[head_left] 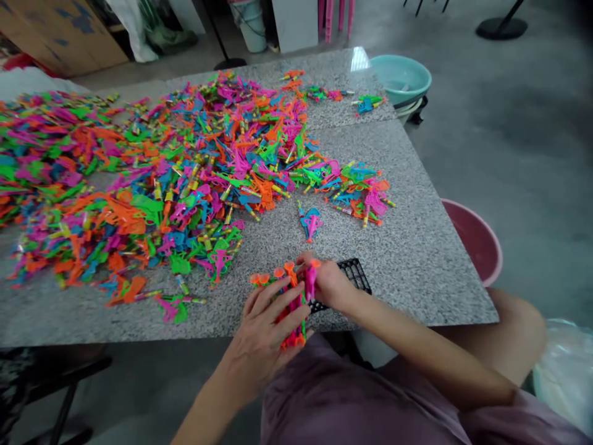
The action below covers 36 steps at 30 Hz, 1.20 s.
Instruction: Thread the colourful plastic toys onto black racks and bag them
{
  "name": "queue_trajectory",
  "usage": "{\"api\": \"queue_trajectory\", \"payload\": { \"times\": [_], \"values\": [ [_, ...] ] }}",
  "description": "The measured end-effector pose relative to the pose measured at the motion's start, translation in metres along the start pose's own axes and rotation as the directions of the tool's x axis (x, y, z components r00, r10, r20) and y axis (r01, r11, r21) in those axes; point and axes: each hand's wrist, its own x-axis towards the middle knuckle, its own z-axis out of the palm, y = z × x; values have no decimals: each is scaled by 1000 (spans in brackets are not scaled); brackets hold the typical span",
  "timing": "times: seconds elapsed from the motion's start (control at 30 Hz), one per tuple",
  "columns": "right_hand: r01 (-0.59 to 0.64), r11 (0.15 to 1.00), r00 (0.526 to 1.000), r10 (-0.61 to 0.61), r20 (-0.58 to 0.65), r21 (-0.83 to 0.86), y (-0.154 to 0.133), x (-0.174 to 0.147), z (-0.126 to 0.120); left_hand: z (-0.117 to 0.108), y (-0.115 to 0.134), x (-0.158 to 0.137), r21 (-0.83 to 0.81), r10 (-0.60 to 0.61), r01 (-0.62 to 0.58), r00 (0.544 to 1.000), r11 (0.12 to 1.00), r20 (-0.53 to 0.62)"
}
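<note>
My left hand [269, 318] cups a cluster of small orange and pink plastic toys [295, 339] at the table's near edge. Its fingers lie across them and its thumb is below. Several round orange ends [278, 272] stick up past its fingertips. My right hand [331, 284] is closed at a pink plastic toy with an orange end [311, 283], right beside the left fingertips. Under both hands is a black plastic grid rack [356, 275], partly hidden by them. How the toys sit in the rack is hidden.
A big heap of colourful plastic toys [185, 179] covers the left and middle of the granite table [407, 247]. A small pile [365, 194] and a blue and pink pair [311, 224] lie nearer. Basins, turquoise [401, 74] and pink [472, 241], stand off the right edge.
</note>
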Motion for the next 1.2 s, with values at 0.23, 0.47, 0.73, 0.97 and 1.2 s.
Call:
{"api": "queue_trajectory", "payload": {
  "times": [0.23, 0.47, 0.73, 0.97, 1.2],
  "values": [
    [-72, 903, 993, 105, 56, -423, -31, -2, -10, 4, -3, 4, 90, 159, -150, 981, 985, -112],
    [216, 923, 972, -173, 159, -318, -5, 30, -55, 2, -4, 8, 95, 133, -126, 989, 987, -64],
    [313, 859, 949, -265, 170, -405, 29, 119, -123, -1, 3, 8, 147, 52, -58, 998, 987, 45],
    [80, 968, 959, -139, -245, -236, 33, -1, -100, -5, 6, 11, 126, 25, -39, 993, 991, 112],
    [-265, 963, 894, 262, -364, 42, 8, -30, -42, -5, 5, 12, 133, 65, -81, 991, 988, 115]
  ]
}}
